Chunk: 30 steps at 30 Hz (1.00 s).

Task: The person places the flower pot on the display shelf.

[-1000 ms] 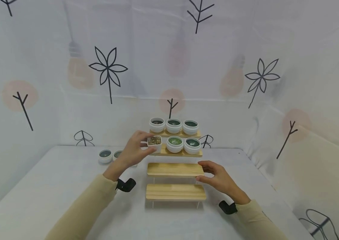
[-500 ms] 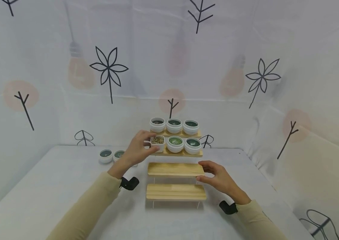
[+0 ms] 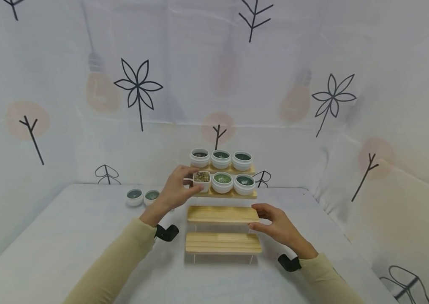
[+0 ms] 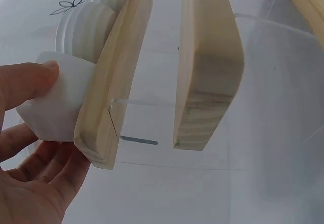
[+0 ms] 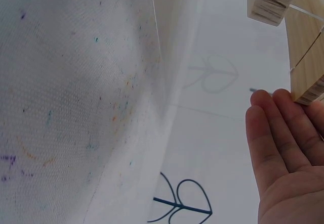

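My left hand [image 3: 174,192] grips a small square white pot [image 3: 202,182] filled with brown-green grainy bits, at the left end of the second shelf [image 3: 222,195] from the top. In the left wrist view, the thumb lies on the side of the pot [image 4: 66,95] and its base is against the shelf edge. Two round white pots [image 3: 222,183] with green tops stand to its right on that shelf. My right hand [image 3: 281,228] holds the right end of the third wooden shelf [image 3: 222,214]; in the right wrist view, several fingers [image 5: 268,128] extend beside a board's end.
Three round white pots [image 3: 221,159] line the top shelf [image 3: 222,169]. The lowest shelf [image 3: 223,243] bears nothing and has thin wire legs. More round pots [image 3: 134,197] stand on the white table [image 3: 96,236] at left, partly behind the left hand. A patterned cloth [image 3: 184,105] hangs behind.
My left hand has moved the square pot slightly to the right, closer to the round pot beside it. The right hand has stayed at the shelf end.
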Each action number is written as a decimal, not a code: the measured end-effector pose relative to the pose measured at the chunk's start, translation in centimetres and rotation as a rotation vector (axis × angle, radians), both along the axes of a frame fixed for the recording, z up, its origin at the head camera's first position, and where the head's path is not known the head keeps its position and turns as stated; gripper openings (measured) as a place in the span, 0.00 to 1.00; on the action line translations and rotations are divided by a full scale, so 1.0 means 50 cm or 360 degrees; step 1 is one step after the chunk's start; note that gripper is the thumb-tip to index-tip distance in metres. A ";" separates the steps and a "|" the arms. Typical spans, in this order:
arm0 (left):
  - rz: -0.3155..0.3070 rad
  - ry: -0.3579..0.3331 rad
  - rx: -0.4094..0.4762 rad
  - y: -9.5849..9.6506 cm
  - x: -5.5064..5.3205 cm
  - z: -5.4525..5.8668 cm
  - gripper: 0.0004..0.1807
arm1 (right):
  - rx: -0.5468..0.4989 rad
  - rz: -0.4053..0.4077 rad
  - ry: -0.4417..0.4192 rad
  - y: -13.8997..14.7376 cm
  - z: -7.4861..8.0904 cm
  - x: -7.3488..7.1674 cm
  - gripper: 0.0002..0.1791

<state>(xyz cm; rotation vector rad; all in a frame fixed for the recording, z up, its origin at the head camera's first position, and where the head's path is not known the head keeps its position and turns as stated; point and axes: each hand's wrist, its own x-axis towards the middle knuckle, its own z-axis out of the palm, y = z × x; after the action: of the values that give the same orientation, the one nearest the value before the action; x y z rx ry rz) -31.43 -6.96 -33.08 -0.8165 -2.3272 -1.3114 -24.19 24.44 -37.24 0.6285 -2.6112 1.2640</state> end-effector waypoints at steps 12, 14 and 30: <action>-0.0018 0.0005 0.0037 0.003 -0.005 -0.006 0.28 | 0.0011 -0.0009 0.0018 0.000 0.000 0.000 0.32; -0.0024 0.0005 0.0040 0.003 -0.005 -0.007 0.28 | 0.0014 -0.0010 0.0015 -0.001 0.001 0.001 0.31; 0.0074 0.0172 0.0017 -0.036 0.023 -0.028 0.30 | 0.0014 -0.0017 0.0004 -0.004 0.003 0.001 0.30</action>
<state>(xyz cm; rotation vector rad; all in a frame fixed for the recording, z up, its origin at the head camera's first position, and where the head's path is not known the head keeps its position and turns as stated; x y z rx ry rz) -30.27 -8.75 -34.45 -0.8046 -2.2401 -1.2279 -24.13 24.25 -37.08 0.6161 -2.6158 1.2488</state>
